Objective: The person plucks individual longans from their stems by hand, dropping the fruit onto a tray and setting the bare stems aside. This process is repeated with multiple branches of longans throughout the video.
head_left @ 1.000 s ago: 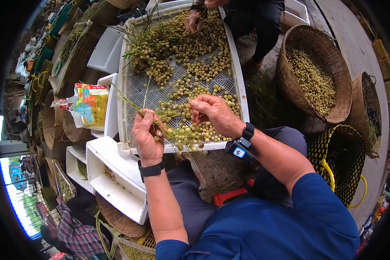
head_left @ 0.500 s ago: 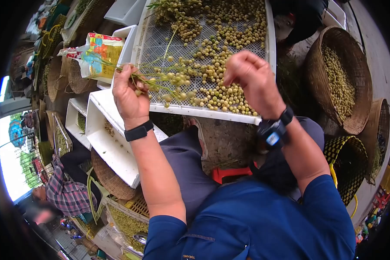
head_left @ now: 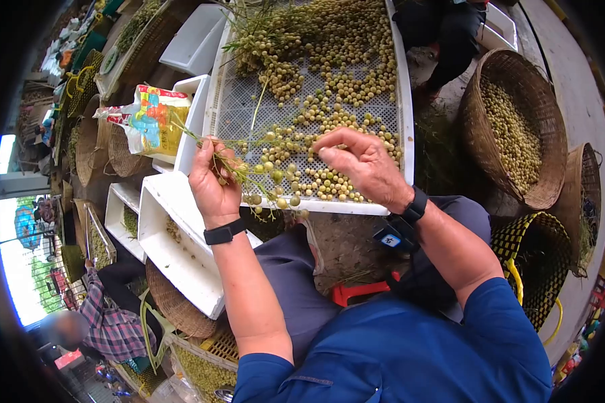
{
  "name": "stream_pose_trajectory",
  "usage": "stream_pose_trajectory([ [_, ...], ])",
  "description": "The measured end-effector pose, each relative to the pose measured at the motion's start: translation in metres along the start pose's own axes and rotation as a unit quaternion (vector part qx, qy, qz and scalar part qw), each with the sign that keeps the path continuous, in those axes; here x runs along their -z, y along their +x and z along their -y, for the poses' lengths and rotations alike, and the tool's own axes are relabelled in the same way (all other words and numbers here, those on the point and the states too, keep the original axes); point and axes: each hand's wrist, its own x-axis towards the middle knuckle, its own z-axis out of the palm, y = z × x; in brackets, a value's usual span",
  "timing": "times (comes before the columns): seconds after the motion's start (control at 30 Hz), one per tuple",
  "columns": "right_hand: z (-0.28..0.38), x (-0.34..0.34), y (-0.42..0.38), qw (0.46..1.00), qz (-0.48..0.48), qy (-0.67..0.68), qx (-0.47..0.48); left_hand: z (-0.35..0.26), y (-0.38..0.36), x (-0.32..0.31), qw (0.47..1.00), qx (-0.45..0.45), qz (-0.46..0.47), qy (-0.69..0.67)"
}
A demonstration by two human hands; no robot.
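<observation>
My left hand (head_left: 215,188) is closed round a bunch of thin green stems with round fruits (head_left: 276,176), held over the near left corner of a white perforated tray (head_left: 249,114). The bunch's fruits are pale yellow-green, and some hang past the tray's near rim. Over the tray's right half is my right hand (head_left: 368,166), fingers curled and thumb close to the index finger; whatever they may pinch is hidden. Beneath and beyond it lie many loose round fruits (head_left: 343,124). A heap of fruits still on stems (head_left: 265,47) fills the tray's far left.
At the right stands a wicker basket (head_left: 548,161) of loose fruits, with a yellow-and-black woven basket (head_left: 534,269) nearer. White boxes (head_left: 188,248) and a printed bag (head_left: 156,121) are at the left. Another person's dark-clothed leg (head_left: 454,50) is beyond the tray; a person in a checked shirt (head_left: 117,312) sits lower left.
My right hand has moved left and down, its fingers nearer the bunch. My left hand still holds the stems, now slightly lower and to the right in view.
</observation>
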Motion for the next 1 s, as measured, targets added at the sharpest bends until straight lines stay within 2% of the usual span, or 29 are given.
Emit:
stream_pose_trajectory([
  [0.03, -0.002, 0.0, -0.001, 0.998, 0.049, 0.023, -0.039, 0.004, -0.001, -0.001, 1.0, 0.012, 0.027, 0.004],
  [0.07, -0.001, -0.003, -0.002, 0.995, 0.076, 0.058, -0.038, 0.008, -0.002, -0.004, 0.999, 0.015, 0.028, 0.003],
  [0.13, -0.011, -0.011, -0.003, 0.99, 0.087, 0.096, -0.054, 0.016, -0.004, -0.008, 0.998, 0.053, 0.037, 0.002],
  [0.27, -0.016, -0.013, -0.007, 0.986, 0.113, 0.078, -0.099, 0.029, -0.004, -0.014, 0.998, 0.046, -0.006, 0.049],
  [0.47, -0.021, -0.017, -0.006, 0.985, 0.015, 0.151, -0.082, 0.031, -0.005, -0.023, 0.991, 0.04, -0.063, 0.11],
  [0.53, -0.025, -0.016, -0.005, 0.987, 0.022, 0.14, -0.079, 0.032, -0.004, -0.023, 0.989, 0.038, -0.084, 0.119],
  [0.6, -0.024, -0.018, -0.005, 0.994, 0.034, 0.067, -0.078, 0.033, -0.005, -0.022, 0.984, 0.049, -0.114, 0.13],
  [0.67, -0.018, -0.023, -0.006, 0.993, 0.018, 0.098, -0.058, 0.034, -0.004, -0.021, 0.983, 0.05, -0.114, 0.135],
  [0.73, -0.014, -0.022, -0.006, 0.99, 0.038, 0.081, -0.107, 0.035, -0.005, -0.022, 0.982, 0.053, -0.111, 0.14],
  [0.87, -0.03, -0.019, -0.002, 0.988, 0.021, 0.102, -0.116, 0.034, -0.005, -0.022, 0.983, 0.054, -0.1, 0.143],
  [0.93, -0.029, -0.017, -0.002, 0.965, -0.008, 0.209, -0.16, 0.035, -0.004, -0.022, 0.984, 0.046, -0.091, 0.147],
  [1.0, -0.033, -0.015, -0.001, 0.956, -0.017, 0.225, -0.187, 0.037, -0.006, -0.024, 0.983, 0.028, -0.091, 0.156],
])
